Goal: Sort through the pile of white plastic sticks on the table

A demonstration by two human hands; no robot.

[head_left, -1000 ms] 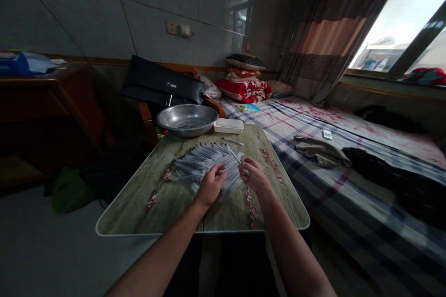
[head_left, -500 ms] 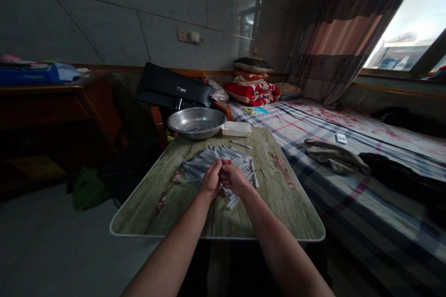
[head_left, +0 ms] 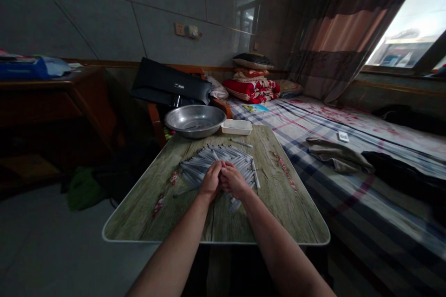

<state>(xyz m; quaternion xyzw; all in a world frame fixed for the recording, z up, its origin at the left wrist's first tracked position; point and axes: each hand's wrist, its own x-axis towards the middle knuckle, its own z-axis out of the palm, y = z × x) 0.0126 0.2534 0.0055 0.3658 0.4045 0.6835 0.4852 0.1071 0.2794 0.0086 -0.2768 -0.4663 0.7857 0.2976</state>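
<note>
Tubes (head_left: 197,166), pale and slender, lie loosely heaped around the middle of the desk (head_left: 139,222). Grip: left hand (head_left: 211,181) appears closed on a single tube (head_left: 214,154), tip projecting forward; right hand (head_left: 235,181) curled against it, contents hidden. Progress (judged): one piece in work, many apparently left; finished count cannot be told. Stray tube (head_left: 241,143) near far edge, before white tray (head_left: 240,132). Metal basin (head_left: 195,133) at far left corner.

Dim — glaring window (head_left: 409,37) (right), slight blur
</note>
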